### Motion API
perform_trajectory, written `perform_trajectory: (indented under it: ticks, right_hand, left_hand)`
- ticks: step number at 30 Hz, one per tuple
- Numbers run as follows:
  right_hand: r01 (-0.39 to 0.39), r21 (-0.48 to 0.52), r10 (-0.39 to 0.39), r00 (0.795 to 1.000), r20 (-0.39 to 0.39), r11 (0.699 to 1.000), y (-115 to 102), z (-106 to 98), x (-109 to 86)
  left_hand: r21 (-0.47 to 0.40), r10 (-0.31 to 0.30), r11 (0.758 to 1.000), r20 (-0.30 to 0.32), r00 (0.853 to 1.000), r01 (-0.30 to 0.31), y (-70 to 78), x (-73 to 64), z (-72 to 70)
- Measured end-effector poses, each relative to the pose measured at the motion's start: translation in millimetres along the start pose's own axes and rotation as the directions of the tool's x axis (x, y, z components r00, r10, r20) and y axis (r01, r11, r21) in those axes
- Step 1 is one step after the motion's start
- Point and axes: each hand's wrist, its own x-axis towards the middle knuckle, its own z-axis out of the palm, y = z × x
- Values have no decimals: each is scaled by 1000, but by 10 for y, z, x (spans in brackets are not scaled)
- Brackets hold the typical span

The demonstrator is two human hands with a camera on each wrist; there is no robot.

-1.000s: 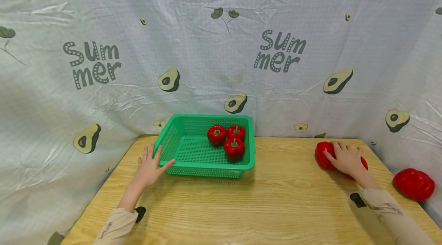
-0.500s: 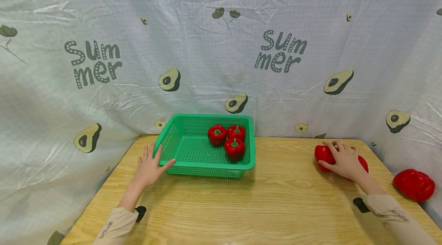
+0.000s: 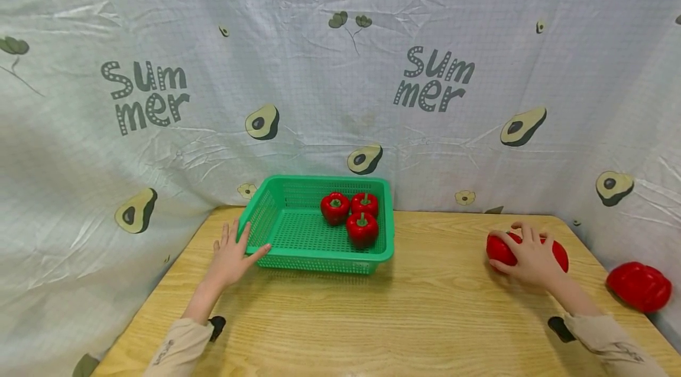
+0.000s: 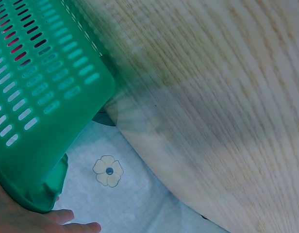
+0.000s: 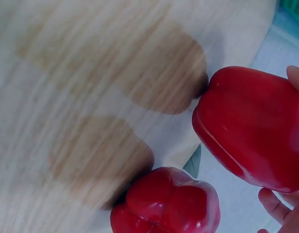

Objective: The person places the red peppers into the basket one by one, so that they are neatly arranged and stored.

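At the left end of the green plastic basket [image 3: 324,256], my left hand [image 3: 227,260] rests on the rim, fingers spread and straight. The left wrist view shows its fingers [image 4: 81,227] beside the basket corner. My right hand [image 3: 534,259] grips a red bell pepper [image 3: 500,252] at the right of the table, thumb on one side and fingers on the other. In the right wrist view that bell pepper [image 5: 251,128] hides part of the hand. Another red bell pepper [image 3: 560,256] lies right beside it, partly behind the hand.
Three red bell peppers [image 3: 362,231] stand stem-up in the basket's right half. One more red bell pepper [image 3: 638,286] lies near the table's right edge. A white printed cloth [image 3: 319,81] hangs behind the wooden table [image 3: 362,318].
My right hand has shifted its fingers around the left pepper, whose position has turned or tilted slightly. The left hand and basket stay where they were.
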Motion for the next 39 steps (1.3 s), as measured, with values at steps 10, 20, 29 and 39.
perform_trajectory:
  ticks: [10,20,29,39]
  right_hand:
    - [40,-29,-40,999,-7,999,-66,13,-89]
    - [65,25,-63,997,-47,998,-161,39,-74]
    - [100,39,-99,994,-42,994,-398,38,0]
    - [185,79,-179,981,-76,980,-724,-29,208]
  left_hand:
    - [4,4,1000,0,1000,-4,28,-12,-13]
    - [5,5,1000,9,1000,-5,18,-7,-22]
    - [11,1,1000,10,1000,-1,6,-19,-7]
    - [10,-3,1000,10,1000,3,10,-13,-18]
